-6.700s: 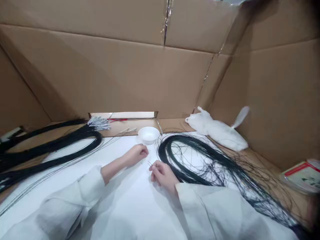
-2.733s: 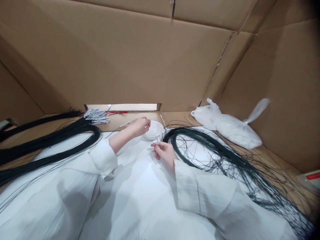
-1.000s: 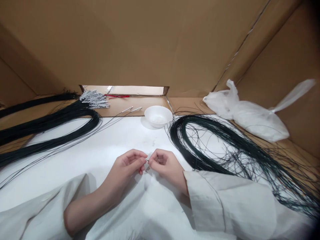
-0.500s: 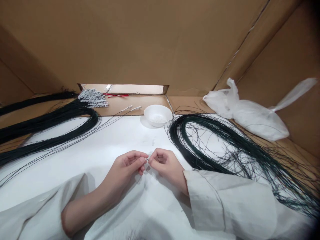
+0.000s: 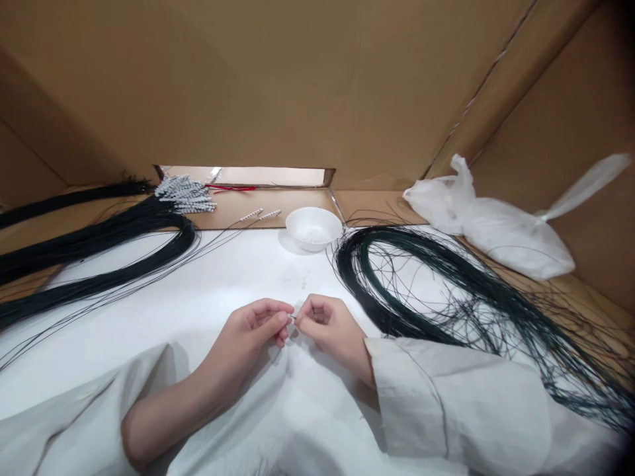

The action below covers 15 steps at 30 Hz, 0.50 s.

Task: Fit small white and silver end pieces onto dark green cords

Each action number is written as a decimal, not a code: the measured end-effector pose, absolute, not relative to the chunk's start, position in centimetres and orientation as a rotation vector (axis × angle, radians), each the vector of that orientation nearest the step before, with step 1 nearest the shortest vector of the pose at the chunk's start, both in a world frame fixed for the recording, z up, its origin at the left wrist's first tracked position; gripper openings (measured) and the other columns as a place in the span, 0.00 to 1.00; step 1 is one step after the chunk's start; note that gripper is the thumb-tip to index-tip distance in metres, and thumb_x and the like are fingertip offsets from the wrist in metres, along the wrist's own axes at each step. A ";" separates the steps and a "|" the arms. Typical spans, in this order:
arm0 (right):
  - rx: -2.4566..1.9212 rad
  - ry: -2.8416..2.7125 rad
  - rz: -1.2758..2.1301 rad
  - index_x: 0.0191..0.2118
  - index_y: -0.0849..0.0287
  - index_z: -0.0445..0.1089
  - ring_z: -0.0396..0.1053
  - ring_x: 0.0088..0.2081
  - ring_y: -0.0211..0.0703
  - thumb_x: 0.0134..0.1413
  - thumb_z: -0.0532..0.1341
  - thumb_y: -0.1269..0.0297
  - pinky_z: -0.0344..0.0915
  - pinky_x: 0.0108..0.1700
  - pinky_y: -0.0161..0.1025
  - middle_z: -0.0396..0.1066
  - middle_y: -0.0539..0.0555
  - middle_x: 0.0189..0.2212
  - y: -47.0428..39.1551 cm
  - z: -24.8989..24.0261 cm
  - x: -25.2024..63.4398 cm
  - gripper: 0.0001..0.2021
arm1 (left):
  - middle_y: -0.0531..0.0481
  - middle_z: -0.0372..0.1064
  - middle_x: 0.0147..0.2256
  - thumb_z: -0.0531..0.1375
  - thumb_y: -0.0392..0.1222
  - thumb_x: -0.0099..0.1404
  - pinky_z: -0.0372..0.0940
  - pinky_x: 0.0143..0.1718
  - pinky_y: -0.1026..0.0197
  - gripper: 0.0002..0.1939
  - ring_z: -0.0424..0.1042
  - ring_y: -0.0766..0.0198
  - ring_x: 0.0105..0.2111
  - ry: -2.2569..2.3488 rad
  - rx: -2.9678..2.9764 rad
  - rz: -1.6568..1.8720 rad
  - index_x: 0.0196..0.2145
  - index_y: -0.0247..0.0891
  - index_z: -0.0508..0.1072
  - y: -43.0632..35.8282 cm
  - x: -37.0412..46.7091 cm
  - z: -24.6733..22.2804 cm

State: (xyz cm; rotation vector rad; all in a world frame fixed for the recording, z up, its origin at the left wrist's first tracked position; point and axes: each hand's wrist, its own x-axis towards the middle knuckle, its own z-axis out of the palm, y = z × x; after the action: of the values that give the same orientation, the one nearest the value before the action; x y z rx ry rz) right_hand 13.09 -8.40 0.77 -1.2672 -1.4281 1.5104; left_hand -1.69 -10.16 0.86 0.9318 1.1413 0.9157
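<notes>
Left hand (image 5: 258,325) and right hand (image 5: 328,324) pinch one thin string (image 5: 294,317); white-tipped cords (image 5: 183,194) beyond the left look done, plain cords (image 5: 362,297) beside the right seem unworked.

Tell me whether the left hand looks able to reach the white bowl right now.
Probably yes: no obstacle shows between the white bowl and the left hand, though that hand's fingertips are pinched at a thin dark strand.

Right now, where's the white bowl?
In the head view, the white bowl is near the middle, beyond the right hand, at the far edge of the white surface, just left of the tangled dark strands.
</notes>
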 end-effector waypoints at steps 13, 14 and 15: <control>-1.264 -1.399 1.532 0.20 0.62 0.61 0.52 0.16 0.28 0.39 0.56 0.72 0.47 0.18 0.28 0.59 0.45 0.14 -8.4 0.8 13.1 0.03 | 0.52 0.64 0.23 0.60 0.41 0.56 0.56 0.28 0.65 0.09 0.61 0.69 0.24 1.129 0.941 0.908 0.34 0.33 0.72 -10.1 -1.7 0.7; -1.262 -1.401 1.531 0.20 0.62 0.61 0.52 0.16 0.28 0.39 0.56 0.72 0.47 0.18 0.28 0.59 0.45 0.14 -8.4 0.8 13.1 0.04 | 0.52 0.64 0.23 0.60 0.41 0.56 0.56 0.28 0.65 0.09 0.60 0.69 0.24 1.127 0.943 0.909 0.34 0.33 0.72 -10.1 -1.7 0.7; -1.259 -1.404 1.530 0.20 0.62 0.61 0.53 0.17 0.28 0.39 0.56 0.72 0.48 0.18 0.28 0.60 0.45 0.14 -8.4 0.8 13.0 0.04 | 0.52 0.64 0.23 0.60 0.41 0.56 0.56 0.28 0.65 0.09 0.60 0.69 0.24 1.125 0.947 0.909 0.34 0.33 0.72 -10.1 -1.7 0.7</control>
State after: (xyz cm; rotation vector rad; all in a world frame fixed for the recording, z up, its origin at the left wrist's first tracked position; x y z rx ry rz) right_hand 13.04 -8.40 0.78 -1.2594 -1.4039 1.5298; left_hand -1.70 -10.09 0.69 0.9467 1.1247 0.9092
